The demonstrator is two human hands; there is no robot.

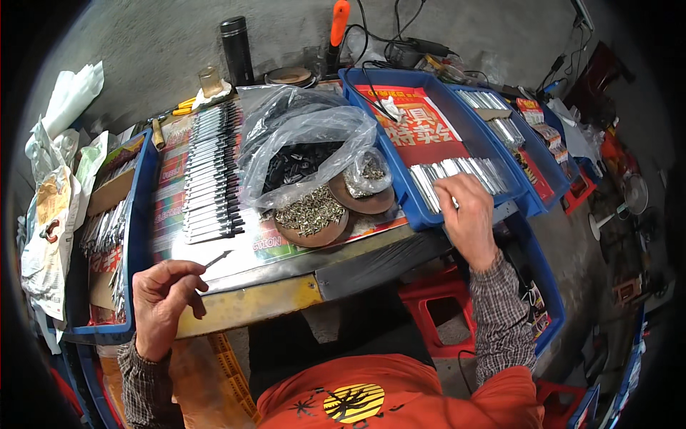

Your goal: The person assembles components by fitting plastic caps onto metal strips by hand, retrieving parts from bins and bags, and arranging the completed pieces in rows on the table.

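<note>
My left hand [168, 304], at the table's front left edge, pinches a thin dark pointed piece [217, 259] between thumb and finger. My right hand [469, 218] is over the near end of a blue tray [421, 214], its fingers closed at a row of silver tubes [457, 171]; a pale tube end shows at the fingertips. Between the hands, slim silver rods with black ends [209, 175] lie side by side in a long row. Beside them a clear plastic bag [314, 123] holds small black parts [296, 166]. Tiny brass-coloured parts [309, 211] are heaped on a round brown dish [325, 238].
A second dish [375, 206] carries a small clear bag [370, 175]. At left, a blue tray [139, 236] holds more thin rods. Another blue tray [547, 204] stands right. Behind are a black flask [236, 53] and an orange-handled tool [339, 25]. A red stool [457, 350] is below.
</note>
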